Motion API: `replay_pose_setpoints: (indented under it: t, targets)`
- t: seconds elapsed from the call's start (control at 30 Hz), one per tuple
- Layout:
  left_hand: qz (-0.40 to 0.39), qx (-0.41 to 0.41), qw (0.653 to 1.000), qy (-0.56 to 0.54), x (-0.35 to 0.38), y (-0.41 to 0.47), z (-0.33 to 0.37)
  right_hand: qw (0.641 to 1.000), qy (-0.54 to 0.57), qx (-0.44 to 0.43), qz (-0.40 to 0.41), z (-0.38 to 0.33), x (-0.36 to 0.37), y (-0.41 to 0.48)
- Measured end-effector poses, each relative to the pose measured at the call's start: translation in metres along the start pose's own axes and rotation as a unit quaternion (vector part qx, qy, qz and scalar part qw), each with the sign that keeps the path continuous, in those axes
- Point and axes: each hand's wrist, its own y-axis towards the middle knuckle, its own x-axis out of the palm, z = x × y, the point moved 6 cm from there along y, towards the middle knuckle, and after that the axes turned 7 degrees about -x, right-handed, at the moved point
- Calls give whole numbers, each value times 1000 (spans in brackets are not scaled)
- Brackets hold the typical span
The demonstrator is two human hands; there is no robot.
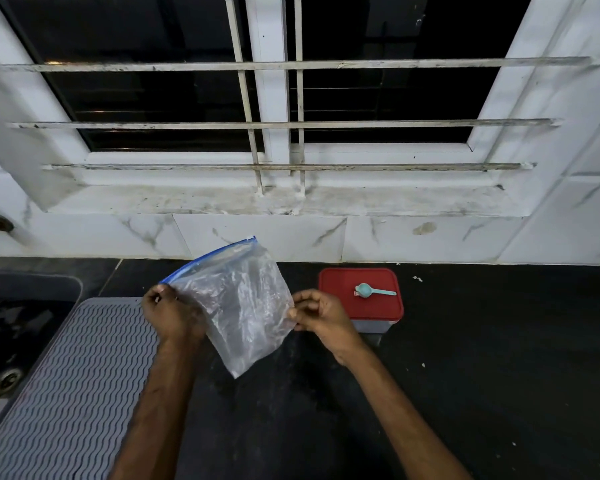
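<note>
Beyond both hands, filling the far side of the view, stands a wide white-framed window with dark glass and scuffed white metal bars (274, 124). Below its sill runs a band of white marble-patterned wall tiles (257, 237). Under and around the hands spreads a black stone countertop (499, 375), which reaches well out past the right hand. To the outside of the left forearm lies a grey rubber mat with wavy ribs (73, 375). Farther out on that side is a dark sink basin (21, 323) with its drain showing.

Between the two hands, held up off the counter, hangs a clear crinkled plastic zip bag with a blue seal strip (239, 306). It is tilted, with the sealed edge slanting up and away from the left hand and one lower corner pointing down toward the counter. It looks empty.

Just beyond the right hand sits a rectangular grey container with a red lid (340, 282), its near left corner hidden behind that hand.

The left hand (172, 315) has its fingers curled and pinches the bag at the near end of the blue strip. The right hand (321, 315), also curled, pinches the bag's opposite side edge between thumb and fingertips.

On the red lid, beyond the right hand, lies a small teal plastic measuring spoon (371, 291) with its handle pointing away from the hands. A few white crumbs (417, 279) dot the counter farther out on the right.
</note>
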Motion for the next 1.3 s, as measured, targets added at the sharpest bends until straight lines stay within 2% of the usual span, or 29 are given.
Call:
replay_pose_setpoints:
  t: [0.07, 0.13, 0.2, 0.23, 0.27, 0.37, 0.47, 0.57, 0.63, 0.7, 0.87, 1.03, 1.17, 1.3]
  targets:
    - [-13, 4, 1000, 28, 2, -8, 0, 999, -12, -28, 34, -4, -6, 4]
    - [-22, 54, 994, 97, 2, -18, 6, 996, -49, -58, 40, -10, -11, 8]
    - [-42, 173, 961, 213, 7, -34, 25, 992, -89, -88, 21, -20, -14, 9]
    - [-69, 213, 938, 265, 14, -41, 31, 989, -106, -100, 7, -24, -14, 10]
    - [-112, 219, 921, 302, 23, -46, 33, 986, -121, -111, -9, -29, -15, 11]
    - [-261, 129, 882, 370, 53, -53, 20, 981, -135, -126, -60, -36, -11, 14]
    - [-394, -13, 840, 374, 66, -67, -3, 990, -85, -104, -45, -39, -11, 18]
    - [-491, -31, 774, 398, 66, -82, -21, 992, -38, -116, -9, -44, -16, 16]
    - [-521, -34, 763, 381, 64, -88, -25, 992, -17, -125, 9, -44, -19, 13]
    - [-533, -40, 762, 366, 65, -95, -28, 992, -5, -127, 13, -43, -21, 10]
    - [-490, 3, 801, 343, 67, -95, -21, 993, -33, -113, -24, -41, -21, 1]
    - [-477, 59, 799, 362, 66, -90, -21, 991, -108, -71, -15, -41, -20, 2]
    - [-463, 116, 778, 408, 69, -91, -24, 981, -180, -69, 14, -37, -20, 7]
    - [-437, 133, 772, 442, 65, -86, -22, 989, -118, -54, 77, -32, -29, 17]
